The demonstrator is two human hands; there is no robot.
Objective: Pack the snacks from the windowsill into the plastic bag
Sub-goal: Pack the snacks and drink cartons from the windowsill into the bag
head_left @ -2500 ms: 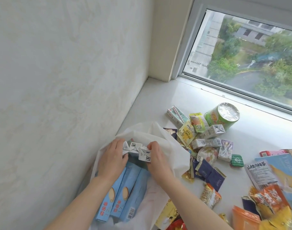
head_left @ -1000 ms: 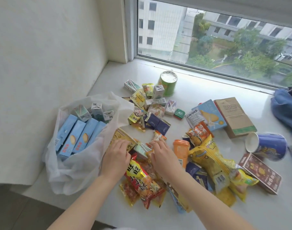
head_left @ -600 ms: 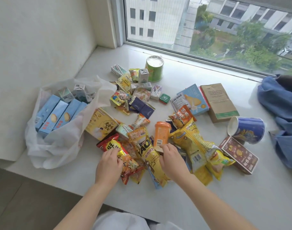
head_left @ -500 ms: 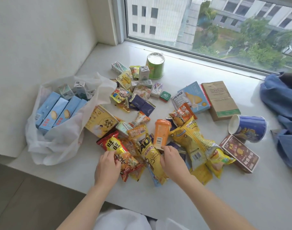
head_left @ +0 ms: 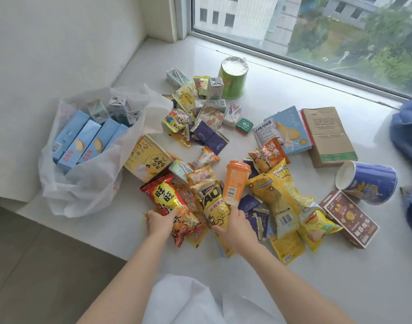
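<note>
A white plastic bag (head_left: 83,188) lies open at the left of the windowsill, holding blue biscuit boxes (head_left: 81,141) and small drink cartons (head_left: 113,108). A heap of snack packets covers the sill's middle. My left hand (head_left: 157,222) grips the near end of a red snack packet (head_left: 170,202). My right hand (head_left: 235,226) holds the lower end of a yellow packet (head_left: 214,206), just below an orange cup (head_left: 235,183) lying on the heap. Both hands sit at the heap's near edge, right of the bag.
A green can (head_left: 231,78) stands near the window. A brown box (head_left: 326,134), a light blue box (head_left: 291,132), a blue paper cup (head_left: 368,183) on its side and a dark brown box (head_left: 350,218) lie to the right. Blue cloth (head_left: 408,136) is at the far right. The sill's front edge (head_left: 60,230) drops off at the left.
My hands left the bag and moved right to the snack heap. In the last half second they closed on the red and yellow packets at its near edge.
</note>
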